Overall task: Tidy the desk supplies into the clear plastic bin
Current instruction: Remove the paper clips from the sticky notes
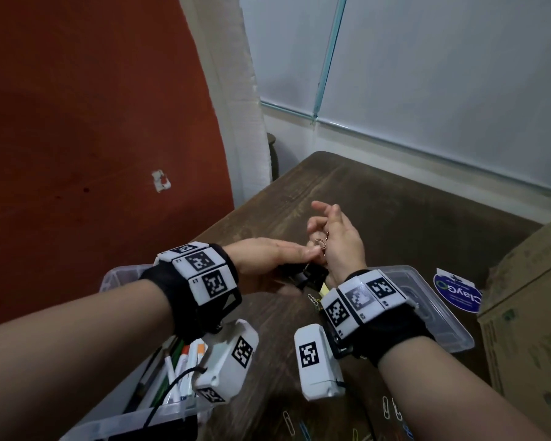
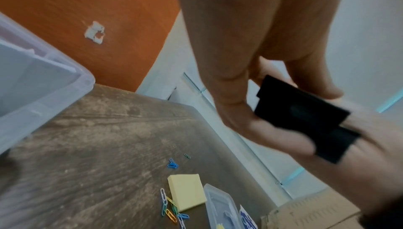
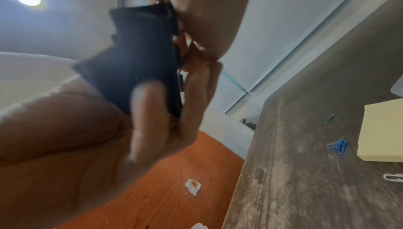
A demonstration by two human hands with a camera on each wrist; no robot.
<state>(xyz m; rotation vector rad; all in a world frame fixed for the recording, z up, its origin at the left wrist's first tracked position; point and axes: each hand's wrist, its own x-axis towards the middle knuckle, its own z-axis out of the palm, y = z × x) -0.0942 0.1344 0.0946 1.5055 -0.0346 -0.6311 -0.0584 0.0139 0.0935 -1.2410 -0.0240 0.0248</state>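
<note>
Both hands meet above the dark wooden desk (image 1: 395,211) over black binder clips (image 1: 312,275). My left hand (image 1: 299,257) comes in from the left and pinches the black clip bodies (image 2: 301,112) between thumb and fingers. My right hand (image 1: 325,238) holds the clips' wire loops (image 1: 320,243), its other fingers raised. The right wrist view shows the clips (image 3: 141,60) with the left thumb pressed on them. The clear plastic bin (image 1: 124,275) sits at the lower left with pens and markers (image 1: 178,364) inside.
A yellow sticky-note pad (image 2: 187,191) lies on the desk beside coloured paper clips (image 2: 167,205), with blue clips (image 2: 172,163) farther out. A clear plastic lid (image 1: 433,307) and a blue sticker (image 1: 457,292) lie right. A cardboard box (image 1: 528,297) borders the right side.
</note>
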